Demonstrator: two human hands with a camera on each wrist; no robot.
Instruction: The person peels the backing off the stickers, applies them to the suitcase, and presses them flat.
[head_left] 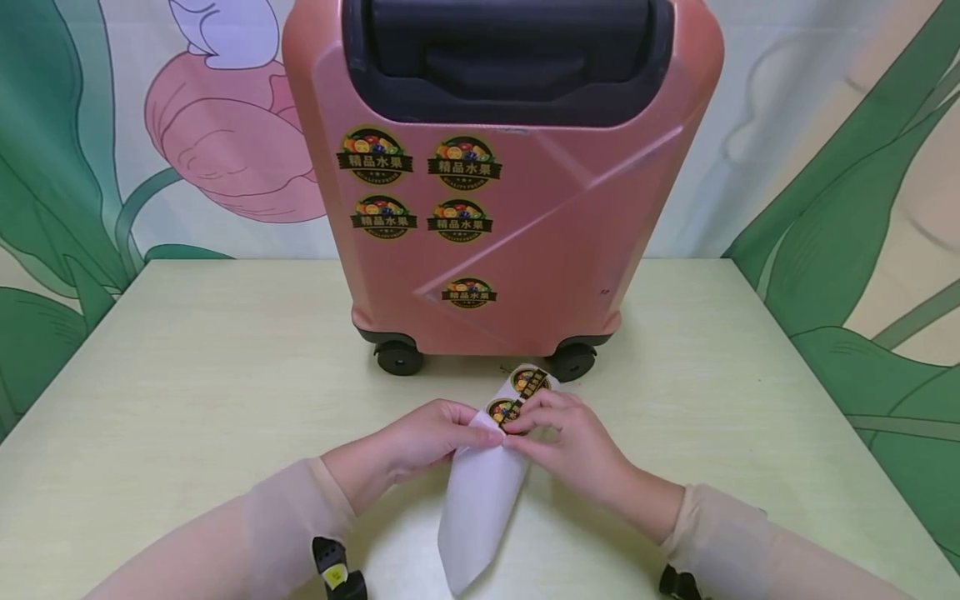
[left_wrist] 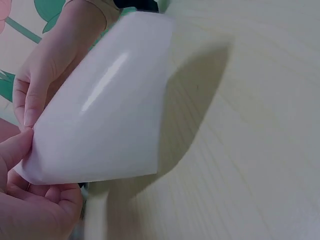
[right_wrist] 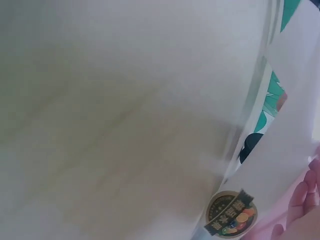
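Step in hand, as judged: freeing a sticker [head_left: 502, 409] from the sheet [head_left: 483, 504], held above the table [head_left: 202, 375], in front of the suitcase [head_left: 555, 242]. Left hand [head_left: 431, 437]: thumb and fingers pinch the sheet's edge. Right hand [head_left: 573, 442]: fingertips pinch the sheet beside the sticker; separation cannot be told. Next move likely requires steady backing. Head view alone shows the suitcase's applied labels [head_left: 460, 220]; left wrist view adds the sheet's glossy blank side

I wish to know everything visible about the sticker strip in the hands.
The sticker strip is white, glossy and paper-like. Round fruit stickers with black banners show on its far part; the near part curves, plain side up. The left hand and right hand pinch it over the table, before the suitcase.
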